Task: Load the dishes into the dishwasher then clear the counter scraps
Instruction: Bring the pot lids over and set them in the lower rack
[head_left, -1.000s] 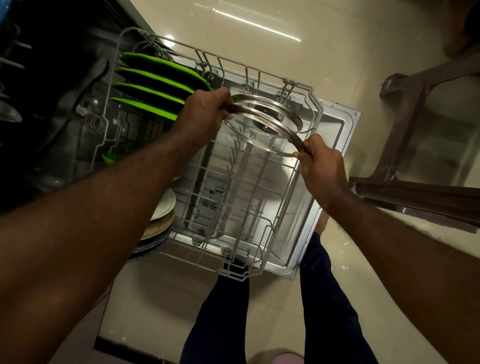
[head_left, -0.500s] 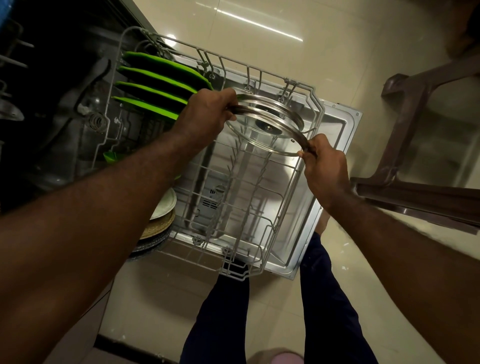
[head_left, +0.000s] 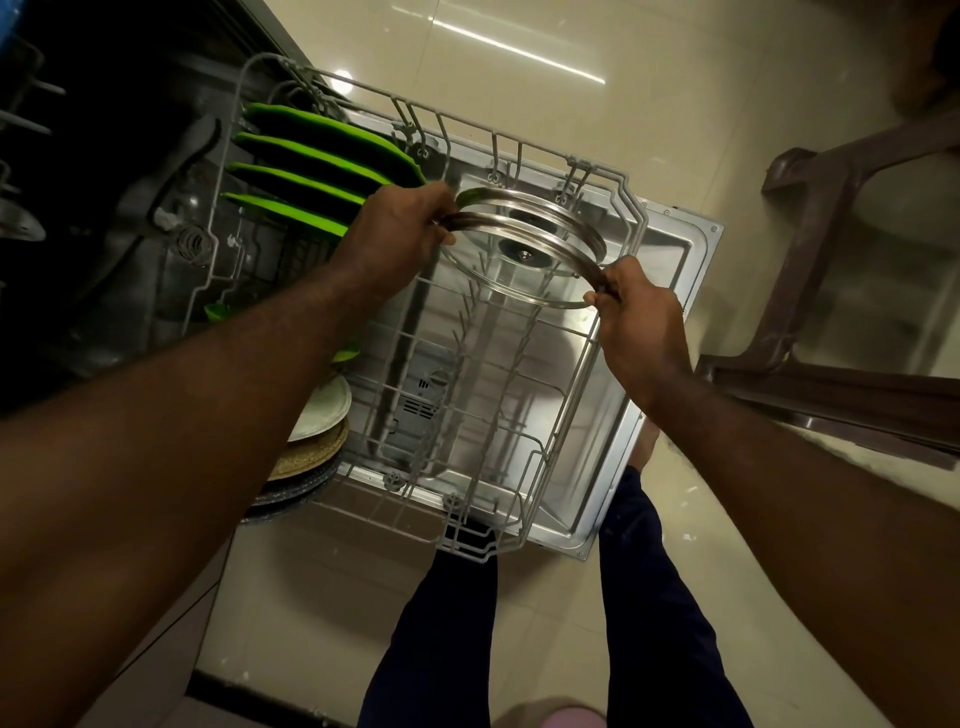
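Four green plates (head_left: 306, 171) stand on edge at the left of the pulled-out lower rack (head_left: 586, 359). Just beside them, the left hand (head_left: 400, 228) curls its fingers round the left edges of two steel-rimmed glass lids (head_left: 519, 221), held tilted above the rack's middle tines (head_left: 462, 332). The right hand (head_left: 641, 317) pinches the front lid's opposite rim. I'd say the lids want separating, each lowered upright into its own gap between tines, clear of the plates, so glass doesn't knock glass.
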